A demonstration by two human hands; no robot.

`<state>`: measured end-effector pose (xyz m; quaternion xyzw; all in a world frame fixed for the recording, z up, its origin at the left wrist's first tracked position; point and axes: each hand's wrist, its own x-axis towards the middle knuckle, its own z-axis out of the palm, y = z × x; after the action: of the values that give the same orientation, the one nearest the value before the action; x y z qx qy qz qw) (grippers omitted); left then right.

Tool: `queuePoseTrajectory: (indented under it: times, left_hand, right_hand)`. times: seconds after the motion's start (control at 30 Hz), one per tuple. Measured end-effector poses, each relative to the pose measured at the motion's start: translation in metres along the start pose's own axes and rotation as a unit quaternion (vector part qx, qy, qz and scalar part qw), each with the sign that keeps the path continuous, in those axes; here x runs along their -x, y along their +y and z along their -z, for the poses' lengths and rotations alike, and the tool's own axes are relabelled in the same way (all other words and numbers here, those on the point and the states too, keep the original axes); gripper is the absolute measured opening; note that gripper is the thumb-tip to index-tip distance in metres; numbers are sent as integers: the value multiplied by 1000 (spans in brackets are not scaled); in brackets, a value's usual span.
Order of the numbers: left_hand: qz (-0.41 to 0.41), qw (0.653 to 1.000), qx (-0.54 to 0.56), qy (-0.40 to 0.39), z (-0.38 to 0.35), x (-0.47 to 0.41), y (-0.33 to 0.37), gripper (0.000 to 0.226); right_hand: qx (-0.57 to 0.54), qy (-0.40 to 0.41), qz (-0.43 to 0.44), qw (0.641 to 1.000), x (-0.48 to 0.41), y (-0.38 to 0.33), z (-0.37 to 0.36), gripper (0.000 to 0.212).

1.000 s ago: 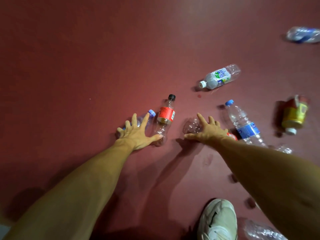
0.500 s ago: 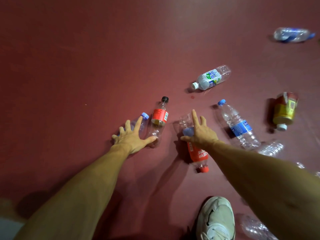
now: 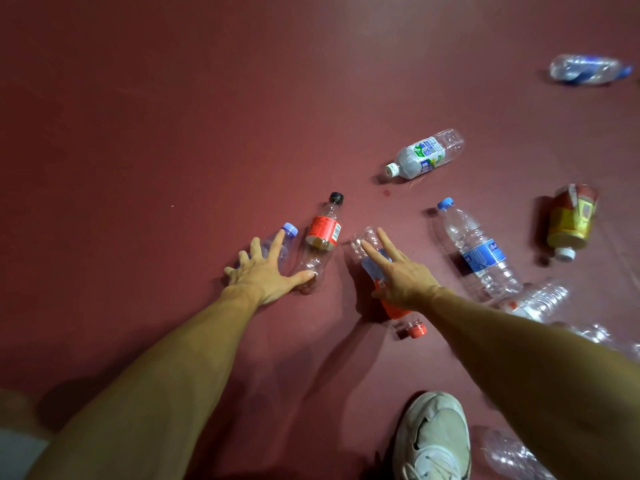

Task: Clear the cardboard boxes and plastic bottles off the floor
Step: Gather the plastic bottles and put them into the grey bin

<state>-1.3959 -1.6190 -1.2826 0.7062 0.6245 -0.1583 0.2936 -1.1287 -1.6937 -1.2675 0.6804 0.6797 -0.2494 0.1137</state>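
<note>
On the red floor (image 3: 173, 133), the right hand (image 3: 401, 275), fingers straight and spread, has dragged a red-capped bottle (image 3: 396, 311) nearer. The left hand (image 3: 266, 271), also flat and gripping nothing, stays pressed on the purple-capped bottle (image 3: 285, 237) and the black-capped bottle (image 3: 322, 237). Bottles are being gathered, but none looks lifted yet.

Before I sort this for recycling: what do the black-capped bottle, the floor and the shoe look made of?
The black-capped bottle: clear glossy plastic; the floor shows through it. The floor: smooth maroon with a faint sheen, perhaps vinyl or paint. The shoe: off-white, likely synthetic or leather; creased panels, laces.
</note>
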Motion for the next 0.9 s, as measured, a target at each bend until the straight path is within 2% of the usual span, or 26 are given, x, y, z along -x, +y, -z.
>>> queuePoseTrajectory:
  times: [0.27,0.43,0.53,0.63,0.8,0.9]
  left_hand:
    - [-9,1000,10,25,-8,11,-1,104]
    - [-17,997,65,40,5,29,0,95]
    - [-14,990,125,64,47,48,5,89]
    - [-37,986,135,92,107,90,13,76]
    - [-30,981,159,106,234,179,23,70]
    - [-11,980,164,112,321,242,27,67]
  right_hand:
    - [-112,25,-56,992,-25,-20,9,101]
    - [-99,19,-66,993,-21,-37,34,95]
    - [-99,23,-59,993,-7,-63,75,93]
    - [-104,11,-36,994,20,-98,139,92]
    - [-75,-8,41,996,80,-160,278,95]
    - [-61,-20,53,997,125,-194,369,95]
